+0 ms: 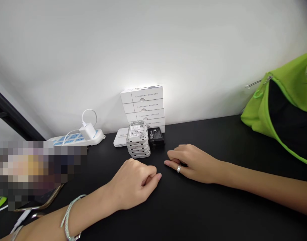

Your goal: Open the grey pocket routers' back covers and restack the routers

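Use the stack of white devices point(137, 139) on the black table point(193, 214) as your reference. Your left hand point(135, 185) rests just in front of the stack, fingers folded in and thumb pressed against the index finger. Your right hand point(192, 164) rests to the right front of the stack, fingers likewise curled in and pressed together; its palm is hidden. Black batteries point(157, 135) lie just beside the stack on the right, flat white covers point(120, 138) on the left. White boxes point(147, 102) stand stacked behind it. A power strip point(99, 137) lies well left of the stack; a green bag point(259, 110) sits well right.
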A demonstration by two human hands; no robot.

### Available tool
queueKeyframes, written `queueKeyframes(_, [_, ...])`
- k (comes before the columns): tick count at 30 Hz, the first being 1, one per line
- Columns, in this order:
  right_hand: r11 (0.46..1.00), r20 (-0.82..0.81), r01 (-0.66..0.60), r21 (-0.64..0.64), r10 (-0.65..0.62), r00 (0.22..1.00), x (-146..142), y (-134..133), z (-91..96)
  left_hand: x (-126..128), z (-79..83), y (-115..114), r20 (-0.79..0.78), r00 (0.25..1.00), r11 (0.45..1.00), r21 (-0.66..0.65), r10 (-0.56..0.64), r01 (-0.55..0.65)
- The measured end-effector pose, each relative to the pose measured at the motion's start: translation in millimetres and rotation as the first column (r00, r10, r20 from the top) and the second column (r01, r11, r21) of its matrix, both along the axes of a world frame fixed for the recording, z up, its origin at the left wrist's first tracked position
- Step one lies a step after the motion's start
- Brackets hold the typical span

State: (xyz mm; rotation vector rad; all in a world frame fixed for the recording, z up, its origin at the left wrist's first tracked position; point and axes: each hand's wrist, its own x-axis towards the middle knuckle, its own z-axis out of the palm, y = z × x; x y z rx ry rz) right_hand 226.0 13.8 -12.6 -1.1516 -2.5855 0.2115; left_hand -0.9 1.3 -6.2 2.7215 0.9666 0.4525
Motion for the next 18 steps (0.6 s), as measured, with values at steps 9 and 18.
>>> queueKeyframes(9, [0.989, -0.382, 0.116, -0.097, -0.144, 0.913, -15.2, 10.5, 34.4, 0.2, 1.3, -0.1, -0.014, 1.0, 1.0, -0.005, 0.018, -0.018])
queueKeyframes(18, [0.976, -0.472, 0.131, -0.172, -0.198, 0.859, -56.8, 68.2, 56.3, -1.1, -0.2, -0.7, -0.002, 1.0, 1.0, -0.013, 0.016, -0.016])
